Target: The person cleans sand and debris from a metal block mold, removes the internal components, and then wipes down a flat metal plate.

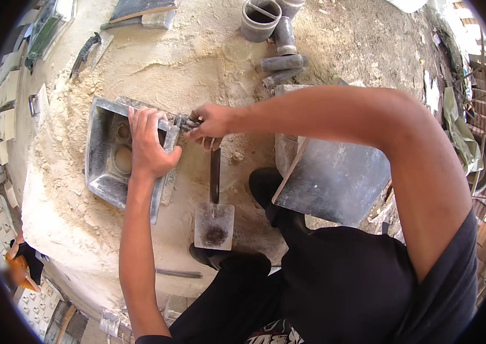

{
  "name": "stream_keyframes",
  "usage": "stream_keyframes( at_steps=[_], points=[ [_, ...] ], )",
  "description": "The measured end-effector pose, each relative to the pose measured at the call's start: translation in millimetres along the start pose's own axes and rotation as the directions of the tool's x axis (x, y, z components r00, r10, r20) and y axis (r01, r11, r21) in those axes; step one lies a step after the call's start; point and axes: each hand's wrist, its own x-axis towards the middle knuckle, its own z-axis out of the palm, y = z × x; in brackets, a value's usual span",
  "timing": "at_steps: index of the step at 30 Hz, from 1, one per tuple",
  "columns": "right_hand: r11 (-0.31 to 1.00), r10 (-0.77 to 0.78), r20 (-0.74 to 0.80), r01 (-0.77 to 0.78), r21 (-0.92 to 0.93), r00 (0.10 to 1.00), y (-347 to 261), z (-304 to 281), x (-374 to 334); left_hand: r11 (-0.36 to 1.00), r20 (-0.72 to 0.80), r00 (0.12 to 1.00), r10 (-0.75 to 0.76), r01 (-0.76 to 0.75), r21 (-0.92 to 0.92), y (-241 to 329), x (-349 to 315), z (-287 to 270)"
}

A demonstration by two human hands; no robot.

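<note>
"Progress?"

"Midway, I'd judge. Left hand is curled firmly over the grey open-topped box; right hand pinches a small metal fitting just beside the box's right side. The hands are apart."

"Done, and left?"

"The box's walls stand joined on the sandy ground. The fitting seems the part unfinished; whether it's tight, I cannot tell."

"Counts?"

"One box, with at least two round shapes inside. One fitting that I can make out. One square-bladed shovel below the right hand. One dark slab farther right. Five grey cylindrical pieces, apparently, beyond."
</note>
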Motion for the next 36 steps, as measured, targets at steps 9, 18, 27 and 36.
stream_keyframes(
  at_steps=[9, 18, 27, 36],
  points=[
    [0.571, -0.347, -0.107, 0.120, -0.812, 0.932, 1, 12, -1, 1.000, -0.014, 1.000, 0.005, -0.005, -0.001, 0, 0, 2],
    [0.733, -0.356, -0.116, 0.201, -0.650, 0.927, 14, 14, 10, 1.000, -0.017, 1.000, 0.001, -0.001, 0.000, -1, 0, 1],
    [0.701, -0.375, -0.170, 0.158, -0.696, 0.911, 18, 20, -5, 1.000, -0.016, 1.000, -0.025, 0.025, -0.019, 2, 1, 0],
    [0.826, -0.271, -0.120, 0.167, -0.539, 0.955, 14, 9, 0, 0.999, -0.023, 0.999, -0.038, 0.037, -0.027, 2, -1, -3]
  ],
)
